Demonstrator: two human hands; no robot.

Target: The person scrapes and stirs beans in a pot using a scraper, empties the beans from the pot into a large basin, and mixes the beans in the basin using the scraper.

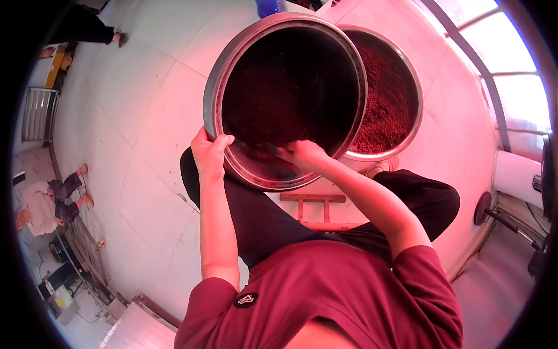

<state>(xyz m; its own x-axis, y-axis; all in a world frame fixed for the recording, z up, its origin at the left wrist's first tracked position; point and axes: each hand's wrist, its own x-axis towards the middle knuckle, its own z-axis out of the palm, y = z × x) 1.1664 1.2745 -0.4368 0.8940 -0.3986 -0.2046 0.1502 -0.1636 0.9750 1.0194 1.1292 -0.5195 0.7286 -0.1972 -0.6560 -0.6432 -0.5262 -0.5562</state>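
A large round pot (213,87) with a thick grey rim is tilted up in front of me, its dark inside facing me. My left hand (209,152) is closed on the pot's lower left rim, the thumb over the edge. Reaching inside near the lower wall, my right hand (305,155) has its fingers closed; a dark, thin shape extends left from them, too dim to name. Behind the pot, and partly hidden by it, is a wide metal basin (416,110) holding loose, dark reddish granular material (383,107).
Below the pot, a low wooden stool (314,198) shows between my legs. A blue object (268,7) is behind the pot. Another person (43,203) sits at far left, and someone's leg (87,26) is at upper left. A black-ended stand (483,208) is at right, by the windows.
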